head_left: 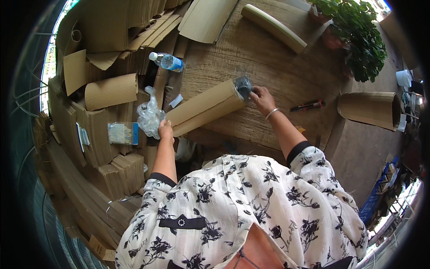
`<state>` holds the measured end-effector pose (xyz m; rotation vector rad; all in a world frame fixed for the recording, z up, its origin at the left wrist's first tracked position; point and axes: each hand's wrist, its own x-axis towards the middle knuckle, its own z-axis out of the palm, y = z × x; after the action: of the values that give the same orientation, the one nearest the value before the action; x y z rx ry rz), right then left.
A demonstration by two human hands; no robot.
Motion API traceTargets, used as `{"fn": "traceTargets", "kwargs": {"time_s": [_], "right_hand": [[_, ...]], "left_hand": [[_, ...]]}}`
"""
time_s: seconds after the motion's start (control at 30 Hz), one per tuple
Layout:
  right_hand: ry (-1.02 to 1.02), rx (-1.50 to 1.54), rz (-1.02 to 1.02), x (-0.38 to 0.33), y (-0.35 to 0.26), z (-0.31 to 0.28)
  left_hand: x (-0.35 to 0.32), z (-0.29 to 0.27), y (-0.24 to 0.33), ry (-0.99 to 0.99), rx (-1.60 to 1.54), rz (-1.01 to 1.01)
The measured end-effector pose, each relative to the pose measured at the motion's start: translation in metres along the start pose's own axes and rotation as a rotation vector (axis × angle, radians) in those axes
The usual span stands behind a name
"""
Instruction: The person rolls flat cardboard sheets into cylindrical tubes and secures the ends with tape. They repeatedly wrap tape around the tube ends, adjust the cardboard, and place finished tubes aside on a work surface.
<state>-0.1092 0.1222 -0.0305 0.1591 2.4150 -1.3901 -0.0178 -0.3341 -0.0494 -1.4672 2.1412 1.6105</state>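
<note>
A long roll of brown corrugated cardboard [204, 106] lies aslant in front of me on the wooden table. My left hand [165, 130] is closed around its near left end, beside a crumpled clear plastic bag [151, 112]. Out of the far right end sticks a dark, shiny piece with clear plastic about it [242, 87]; its kind I cannot make out. My right hand [263, 99], with a bangle at the wrist, pinches the edge of that dark piece. To the right of this hand a red and black utility knife [308, 106] rests on the wood.
Stacked cardboard sheets [101, 27] fill the left side. A water bottle [166, 62] with a white cap lies beyond the bag. More curved cardboard pieces [274, 28] lie at the back, and another [369, 110] at right. Potted plants [358, 40] stand at the far right.
</note>
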Motion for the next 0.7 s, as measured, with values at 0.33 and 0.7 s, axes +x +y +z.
{"fn": "traceTargets", "kwargs": {"time_s": [0.33, 0.7], "right_hand": [[0.166, -0.013, -0.132, 0.073, -0.021, 0.041], [0.303, -0.367, -0.020, 0.116, -0.073, 0.058]], "left_hand": [[0.047, -0.003, 0.044, 0.089, -0.021, 0.148], [0.048, 0.007, 0.014, 0.317, 0.370, 0.100]]}}
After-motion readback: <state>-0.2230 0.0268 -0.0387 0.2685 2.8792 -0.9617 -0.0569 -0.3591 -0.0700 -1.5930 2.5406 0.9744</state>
